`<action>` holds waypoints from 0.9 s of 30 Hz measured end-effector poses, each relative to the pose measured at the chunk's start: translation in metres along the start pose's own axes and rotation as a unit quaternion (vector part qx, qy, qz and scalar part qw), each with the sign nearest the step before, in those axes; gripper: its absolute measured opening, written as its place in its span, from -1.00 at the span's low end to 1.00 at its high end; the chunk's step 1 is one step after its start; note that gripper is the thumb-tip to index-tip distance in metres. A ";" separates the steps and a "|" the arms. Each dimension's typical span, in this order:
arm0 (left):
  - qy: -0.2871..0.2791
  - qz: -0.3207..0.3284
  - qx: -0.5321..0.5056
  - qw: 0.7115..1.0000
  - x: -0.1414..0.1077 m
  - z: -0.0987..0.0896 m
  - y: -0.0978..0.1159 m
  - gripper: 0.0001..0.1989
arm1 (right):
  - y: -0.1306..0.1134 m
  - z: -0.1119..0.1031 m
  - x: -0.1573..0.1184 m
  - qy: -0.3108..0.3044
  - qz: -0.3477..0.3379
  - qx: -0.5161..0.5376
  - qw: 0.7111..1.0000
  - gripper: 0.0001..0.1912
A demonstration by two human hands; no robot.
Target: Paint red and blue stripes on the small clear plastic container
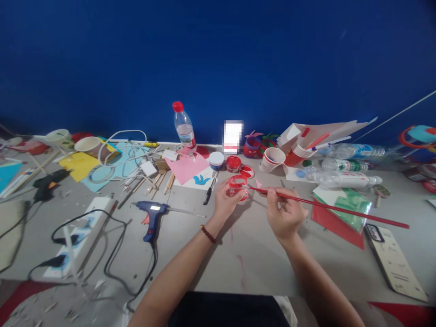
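Observation:
My left hand [226,200] is wrapped round a small clear cup [238,187] with red paint on its upper part. In my right hand [286,212] is a long red paintbrush [340,208], pinched near its front end, with the tip at the cup's side. Just behind the cup stand an open jar of red paint [233,163] and its red-smeared lid [246,171]. A white-lidded jar [216,160] is to their left, and a paper cup [272,160] to their right.
A blue glue gun [153,218] with its cord and a power strip [80,238] lie on the left. Behind stands a red-capped bottle [184,127]. Plastic bottles [344,178], a green packet [347,206] and a phone [395,261] are on the right.

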State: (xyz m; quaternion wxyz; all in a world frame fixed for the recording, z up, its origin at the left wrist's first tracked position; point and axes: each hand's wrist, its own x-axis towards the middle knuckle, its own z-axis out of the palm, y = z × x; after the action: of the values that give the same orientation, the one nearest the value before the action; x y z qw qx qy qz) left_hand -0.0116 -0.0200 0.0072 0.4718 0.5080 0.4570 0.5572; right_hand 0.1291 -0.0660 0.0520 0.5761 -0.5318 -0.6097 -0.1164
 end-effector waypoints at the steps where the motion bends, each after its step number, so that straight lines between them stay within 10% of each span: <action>1: -0.006 0.007 0.011 1.000 0.000 -0.001 0.001 -0.85 | 0.001 0.000 -0.001 -0.003 0.002 0.004 1.000 -0.97; 27: -0.013 0.044 0.079 0.996 0.002 -0.002 -0.007 -0.87 | -0.013 -0.002 0.008 0.020 -0.101 -0.019 0.995 -0.90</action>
State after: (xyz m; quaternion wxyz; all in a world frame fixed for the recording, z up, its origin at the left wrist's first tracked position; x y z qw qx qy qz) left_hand -0.0132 -0.0174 0.0008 0.4106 0.5706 0.4708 0.5331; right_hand 0.1218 -0.0687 0.0654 0.5632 -0.4762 -0.6460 -0.1965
